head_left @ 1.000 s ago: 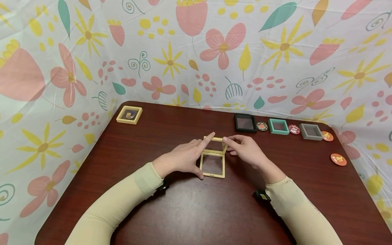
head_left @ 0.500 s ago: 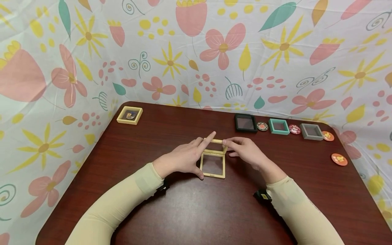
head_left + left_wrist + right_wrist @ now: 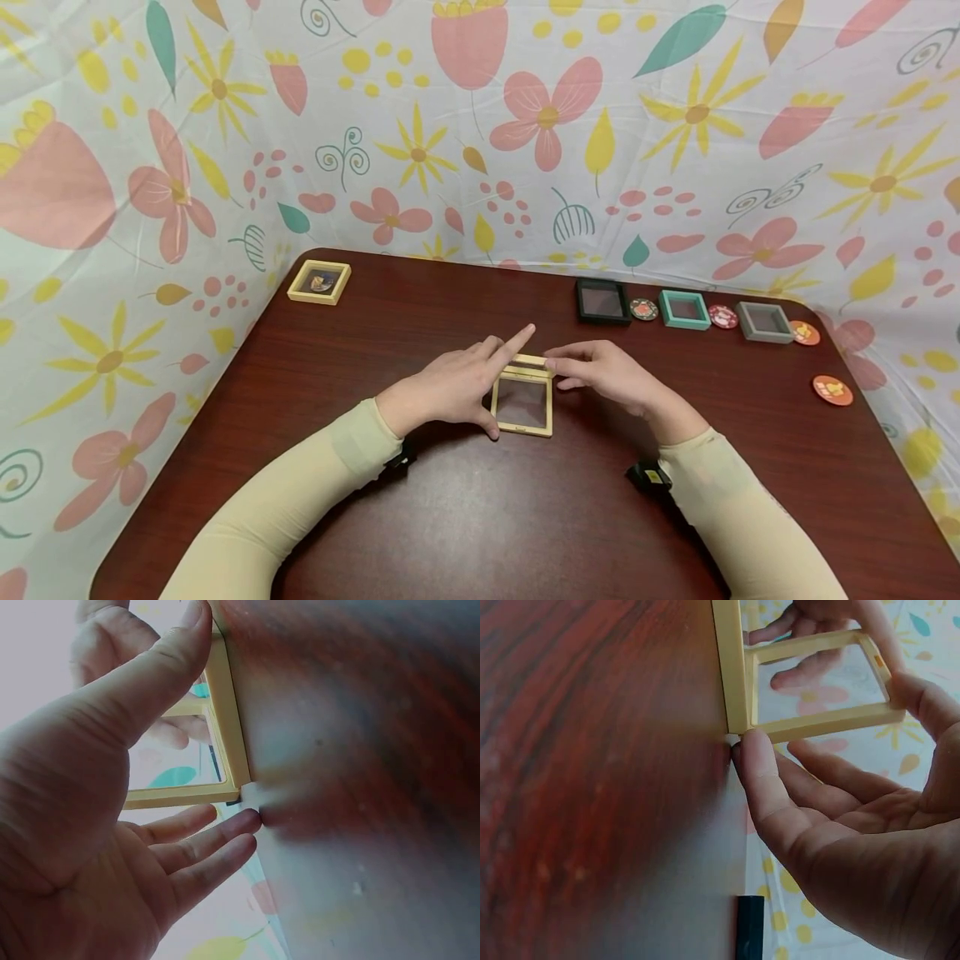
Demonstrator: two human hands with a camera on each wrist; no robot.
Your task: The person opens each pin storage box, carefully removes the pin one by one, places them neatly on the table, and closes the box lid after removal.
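Observation:
A yellow square display frame with clear film lies opened on the table, its hinged lid raised at the far side. My left hand lies along the frame's left side. Its thumb touches the near left edge, the index finger stretches past the lid, and the other fingers extend beside the frame, as the left wrist view shows. On the other side, my right hand pinches the lid's right side. In the right wrist view the thumb is at the raised edge of the lid and a fingertip at the hinge corner.
A second yellow frame holding a round chip stands at the back left. Along the back right are a black frame, a teal frame, a grey frame and several round chips. One orange chip lies near the right edge.
The lid has swung up from leaning back, its top edge coming nearer to me. My right hand has moved slightly down with it, while the left hand has stayed nearly still.

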